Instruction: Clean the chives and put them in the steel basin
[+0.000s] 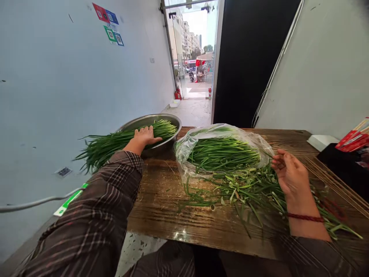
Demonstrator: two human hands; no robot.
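My left hand (145,136) lies palm down on a thick bunch of garlic chives (115,143), its thumb stretched out to the right. That bunch rests in a wide metal basin (176,122), pale stem ends inside and green tips hanging over the left rim. At the right, my right hand (290,169) has its fingers curled and pinched together. A thin green chive blade reaches its fingertips. Just left of it, a clear plastic bag (184,154) lies open around more chives (221,154). Loose leaves and trimmings (245,188) are strewn in front of the bag.
Everything stands on a dark wooden table (167,215) with wet patches. Thin sticks (337,184) and a black holder with red packets (354,140) are at the right. A white cable (43,202) crosses at left. A glass door (193,57) stands beyond.
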